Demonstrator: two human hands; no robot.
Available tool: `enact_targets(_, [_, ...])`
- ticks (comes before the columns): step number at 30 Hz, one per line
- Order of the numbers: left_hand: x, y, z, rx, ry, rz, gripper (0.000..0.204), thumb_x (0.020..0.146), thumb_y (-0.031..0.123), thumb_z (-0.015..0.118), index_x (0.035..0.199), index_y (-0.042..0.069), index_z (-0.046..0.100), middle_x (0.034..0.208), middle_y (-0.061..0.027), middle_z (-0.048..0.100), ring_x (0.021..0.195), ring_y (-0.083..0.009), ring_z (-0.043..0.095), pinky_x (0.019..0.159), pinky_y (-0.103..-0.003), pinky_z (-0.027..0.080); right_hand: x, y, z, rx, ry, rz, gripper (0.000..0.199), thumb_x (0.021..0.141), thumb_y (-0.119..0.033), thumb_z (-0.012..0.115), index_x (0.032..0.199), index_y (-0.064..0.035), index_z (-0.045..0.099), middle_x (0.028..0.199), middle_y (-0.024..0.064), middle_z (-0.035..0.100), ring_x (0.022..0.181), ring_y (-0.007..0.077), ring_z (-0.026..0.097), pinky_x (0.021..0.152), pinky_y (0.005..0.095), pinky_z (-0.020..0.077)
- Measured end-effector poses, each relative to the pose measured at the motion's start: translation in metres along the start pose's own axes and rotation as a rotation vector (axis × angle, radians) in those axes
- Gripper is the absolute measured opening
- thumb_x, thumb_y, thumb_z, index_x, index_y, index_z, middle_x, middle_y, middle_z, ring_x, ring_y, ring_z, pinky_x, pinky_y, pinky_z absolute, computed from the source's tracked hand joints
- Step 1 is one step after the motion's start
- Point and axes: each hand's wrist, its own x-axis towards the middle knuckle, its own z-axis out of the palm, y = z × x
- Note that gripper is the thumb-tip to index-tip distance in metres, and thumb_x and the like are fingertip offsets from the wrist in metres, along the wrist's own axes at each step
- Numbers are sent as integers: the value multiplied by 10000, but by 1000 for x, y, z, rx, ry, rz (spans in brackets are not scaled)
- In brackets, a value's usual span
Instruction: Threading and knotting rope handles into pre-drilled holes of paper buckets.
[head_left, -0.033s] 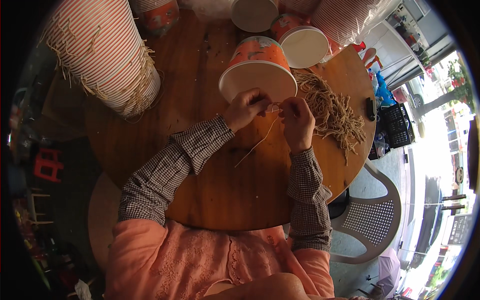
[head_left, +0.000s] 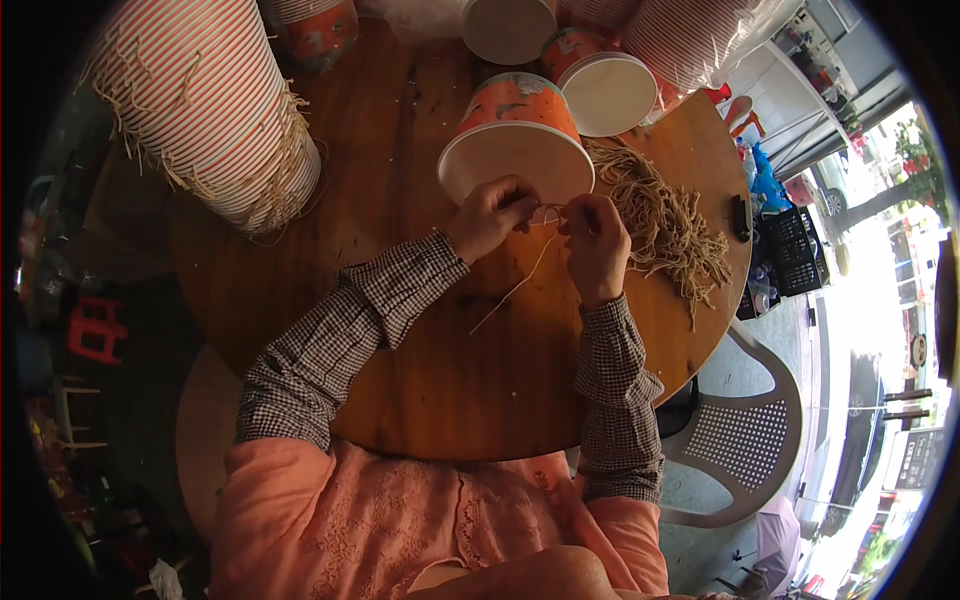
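Note:
Both my hands meet over the table, just in front of an orange paper bucket (head_left: 515,158) that lies tipped with its white mouth toward me. My left hand (head_left: 493,217) is closed, its fingertips pinching a thin tan string (head_left: 520,285). Opposite it, my right hand (head_left: 596,240) pinches the same string, which spans the small gap between the hands in what looks like a loop. One loose end trails down toward the tabletop. Beyond my right hand lies a heap of tan strings (head_left: 665,215). The fingertips partly hide the string.
A tall leaning stack of striped paper buckets (head_left: 215,110), with strings hanging on it, stands at the left of the round wooden table (head_left: 400,400). More buckets (head_left: 608,95) sit at the back. A grey chair (head_left: 740,440) and a black crate (head_left: 795,250) are at the right.

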Motion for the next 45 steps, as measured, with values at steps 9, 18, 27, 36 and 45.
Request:
enact_targets(9, [3,-7,0,164,33,43,88,931,79,554,950,-5,574,810,-18,580,673,-83,551,618,-235,479,-1,0,-6,-118,83,-88,66,938,-80,508,924,-22,537,798,84,665,560,138,617,521,270,484])
enact_targets(18, [-6,3,8,198,86,87,160,933,114,578,1033,-11,591,855,-31,614,705,-79,567,651,-229,486,2,-3,-5,429,-225,385,127,1010,-159,408,1070,-47,421,777,149,645,518,178,626,414,262,476])
enact_targets(27, [-8,4,7,246,-120,63,194,919,132,613,1054,-7,621,883,-30,639,778,-89,586,703,-260,509,-2,-9,-4,135,-274,190,62,949,-78,491,984,-30,476,638,61,585,495,96,536,445,239,422])
enact_targets(36, [3,-7,9,577,29,584,116,764,52,662,871,41,619,905,-54,597,824,-188,601,699,-298,524,-4,-22,-12,395,-72,51,150,872,27,475,1008,-36,472,616,-18,463,512,29,386,474,201,326])
enact_targets(45, [10,-3,9,921,248,728,116,720,45,688,798,91,614,880,-29,599,870,-224,588,778,-369,512,-29,-94,-26,748,-74,-93,101,917,32,446,985,-41,435,664,8,465,479,49,368,423,201,300])
